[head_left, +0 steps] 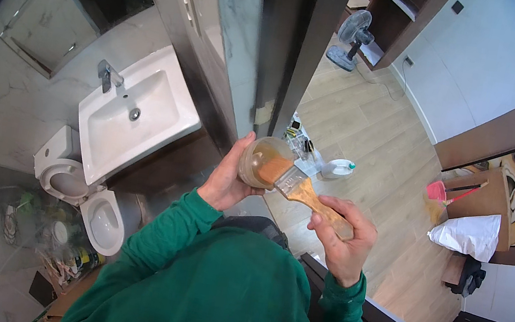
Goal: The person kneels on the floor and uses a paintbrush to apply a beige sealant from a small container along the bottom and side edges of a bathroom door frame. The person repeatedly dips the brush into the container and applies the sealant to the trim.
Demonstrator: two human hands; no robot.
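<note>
My left hand (226, 178) is wrapped round a small translucent plastic tub (250, 157), its mouth tipped toward my right hand. In my right hand (349, 237) is the wooden handle of a wide flat paintbrush (313, 200). The brush's orange-brown bristles reach into the tub's mouth, and its metal ferrule sits just outside the rim. Whatever lies at the bottom of the tub is hard to make out. Both hands are held out in front of my body, close to a dark door frame (306, 55).
To the left are a white washbasin (169, 104) with a tap (109, 75), and a toilet (103, 223). Through the doorway, a white jug (337, 168) and several small items stand on the wood floor (374, 138). Farther off are a fan (355, 35) and a white sack (469, 234).
</note>
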